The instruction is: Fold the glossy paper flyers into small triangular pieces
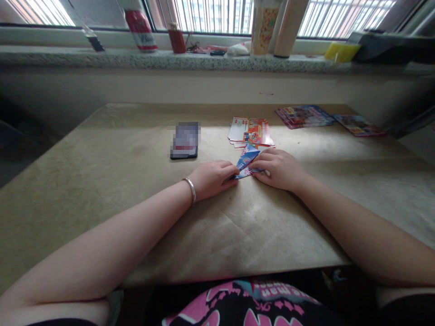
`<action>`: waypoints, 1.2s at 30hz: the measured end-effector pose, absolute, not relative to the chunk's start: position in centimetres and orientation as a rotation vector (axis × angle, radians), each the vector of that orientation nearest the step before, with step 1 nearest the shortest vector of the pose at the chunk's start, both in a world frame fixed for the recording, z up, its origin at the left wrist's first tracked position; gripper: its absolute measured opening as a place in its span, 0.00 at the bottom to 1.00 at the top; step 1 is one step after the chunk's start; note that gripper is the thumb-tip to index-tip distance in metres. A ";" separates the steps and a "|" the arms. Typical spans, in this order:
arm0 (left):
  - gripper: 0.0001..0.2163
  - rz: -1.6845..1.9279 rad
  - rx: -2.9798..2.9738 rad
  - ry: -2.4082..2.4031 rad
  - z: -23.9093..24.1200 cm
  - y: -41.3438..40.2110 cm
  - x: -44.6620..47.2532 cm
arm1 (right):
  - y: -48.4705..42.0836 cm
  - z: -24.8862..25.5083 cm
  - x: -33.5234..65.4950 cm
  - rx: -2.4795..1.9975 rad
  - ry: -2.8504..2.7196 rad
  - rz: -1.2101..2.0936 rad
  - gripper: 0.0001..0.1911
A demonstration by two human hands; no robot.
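Observation:
A blue and white printed sheet of paper (247,158), folded to a slanting point, lies on the table between my hands. My left hand (215,177) pinches its left corner, with the thumb below and the fingers above. On the other side, my right hand (278,168) grips the paper's right part, its fingers curled over the edge. Just beyond the paper rests a loose stack of orange and white printed cards (251,131), partly covered by the paper's tip. My fingers hide the paper's lower corners.
A phone (185,140) with a blurred screen lies left of the cards. Two piles of colourful printed leaflets (304,117) sit at the table's back right. Along the windowsill (204,61) stand a red can (141,29), a red bottle (176,40) and a yellow item (342,52).

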State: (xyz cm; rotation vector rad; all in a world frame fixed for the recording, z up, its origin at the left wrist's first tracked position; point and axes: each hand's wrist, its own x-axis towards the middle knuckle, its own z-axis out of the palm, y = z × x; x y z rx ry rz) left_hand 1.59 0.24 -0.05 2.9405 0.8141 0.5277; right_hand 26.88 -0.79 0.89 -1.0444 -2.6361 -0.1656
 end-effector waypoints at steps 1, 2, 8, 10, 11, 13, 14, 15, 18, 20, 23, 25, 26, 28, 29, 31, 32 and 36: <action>0.07 0.526 2.940 0.871 0.0 -0.1 1.9 | -0.8 0.9 26.8 -1.045 -2.640 -0.186 0.13; 0.06 0.527 2.934 0.927 0.0 -0.4 2.2 | -0.9 1.0 26.7 -1.043 -2.648 -0.214 0.13; 0.08 0.444 2.999 1.044 0.0 -1.4 3.2 | -1.8 1.3 25.6 -1.092 -2.662 -0.462 0.15; 0.07 0.507 2.974 1.044 -0.1 -1.2 3.2 | -2.1 1.3 25.0 -1.105 -2.619 -0.510 0.15; 0.06 0.548 2.957 1.044 -0.2 -1.1 3.2 | -2.3 1.3 24.7 -1.113 -2.590 -0.523 0.14; 0.06 0.630 2.942 1.045 -0.2 -0.7 3.1 | -2.8 1.2 24.1 -1.133 -2.517 -0.536 0.14; 0.07 0.666 2.952 1.052 -0.2 -0.6 3.1 | -3.0 1.2 23.8 -1.138 -2.488 -0.536 0.14; 0.07 0.701 2.969 1.062 -0.1 -0.5 3.1 | -3.2 1.1 23.6 -1.138 -2.471 -0.530 0.15; 0.09 0.789 3.018 1.091 0.2 -0.4 3.0 | -3.5 1.0 23.1 -1.155 -2.417 -0.490 0.14; 0.09 0.813 3.039 1.073 0.4 -0.5 3.0 | -3.5 1.0 23.0 -1.183 -2.380 -0.426 0.12; 0.10 0.799 3.073 1.026 0.6 -0.6 2.9 | -3.4 1.1 23.1 -1.209 -2.342 -0.309 0.08; 0.10 0.785 3.087 1.021 0.6 -0.7 2.9 | -3.4 1.1 23.2 -1.230 -2.317 -0.265 0.06; 0.10 0.778 3.092 1.023 0.6 -0.8 2.8 | -3.4 1.2 23.2 -1.239 -2.308 -0.253 0.06; 0.10 0.768 3.100 1.033 0.7 -0.9 2.8 | -3.4 1.4 23.4 -1.250 -2.297 -0.243 0.05; 0.10 0.767 3.101 1.040 0.8 -0.9 2.7 | -3.4 1.5 23.5 -1.251 -2.295 -0.242 0.04; 0.10 0.769 3.100 1.049 0.8 -0.9 2.7 | -3.3 1.6 23.8 -1.245 -2.282 -0.248 0.04; 0.11 0.768 3.098 1.053 0.9 -0.8 2.6 | -3.2 1.7 24.0 -1.240 -2.273 -0.250 0.04; 0.11 0.759 3.083 1.073 0.7 -0.4 2.3 | -3.0 1.8 25.0 -1.208 -2.245 -0.240 0.04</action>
